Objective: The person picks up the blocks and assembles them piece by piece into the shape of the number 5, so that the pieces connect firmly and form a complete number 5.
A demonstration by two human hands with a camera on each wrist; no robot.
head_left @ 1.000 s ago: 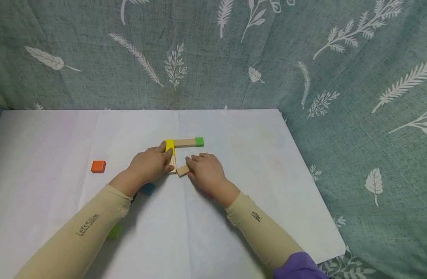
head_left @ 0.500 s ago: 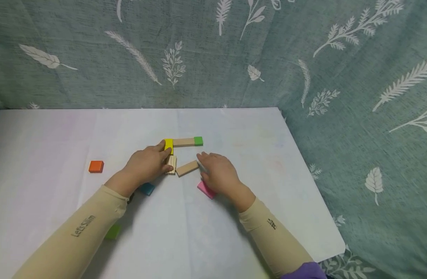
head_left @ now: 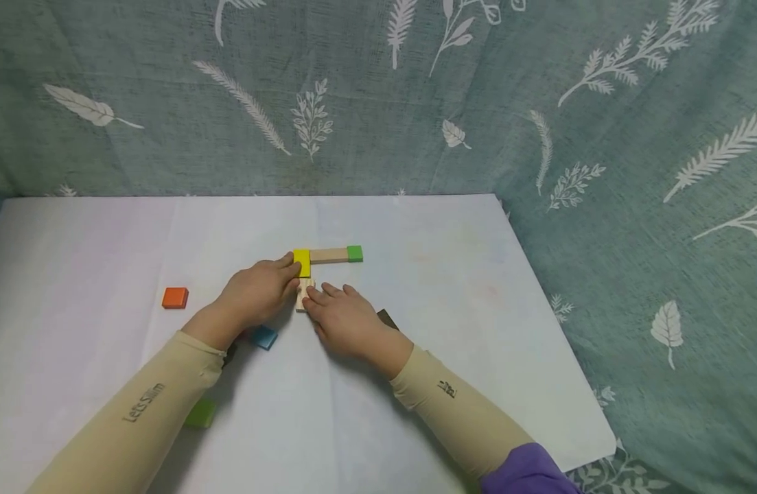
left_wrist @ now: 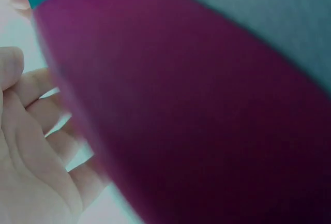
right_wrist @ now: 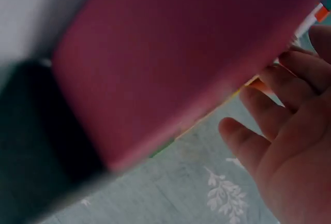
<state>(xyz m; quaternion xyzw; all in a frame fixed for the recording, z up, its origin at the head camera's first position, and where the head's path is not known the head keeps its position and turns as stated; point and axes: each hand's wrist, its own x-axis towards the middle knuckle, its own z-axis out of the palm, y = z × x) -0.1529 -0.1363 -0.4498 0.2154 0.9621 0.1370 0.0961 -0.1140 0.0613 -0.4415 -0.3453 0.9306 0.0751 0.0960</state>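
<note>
My left hand (head_left: pixel 254 295) reaches in from the left, its index and middle fingers touching the yellow block (head_left: pixel 301 261). In the left wrist view its fingers (left_wrist: pixel 36 84) are slightly bent around nothing visible. A pale ridged wooden block (head_left: pixel 304 293) lies just below the yellow one. Against that block's right side rest the fingertips of my right hand (head_left: pixel 348 321), palm down with fingers mostly extended. Whatever lies under this palm is hidden. From the yellow block's top, a plain wooden plank (head_left: pixel 329 256) runs right to a small green block (head_left: pixel 355 254).
An orange block (head_left: pixel 175 298) lies left on the white table (head_left: pixel 477 329). A blue block (head_left: pixel 264 337) and a green block (head_left: pixel 200 414) are near the left forearm. A dark block (head_left: pixel 387 318) shows beside the right wrist. Blurred magenta surfaces (left_wrist: pixel 170 100) fill much of both wrist views.
My right hand has moved left to the ridged block, covering the loose plank and pink block seen before. A dark block now shows by its wrist. The left thumb has drawn back.
</note>
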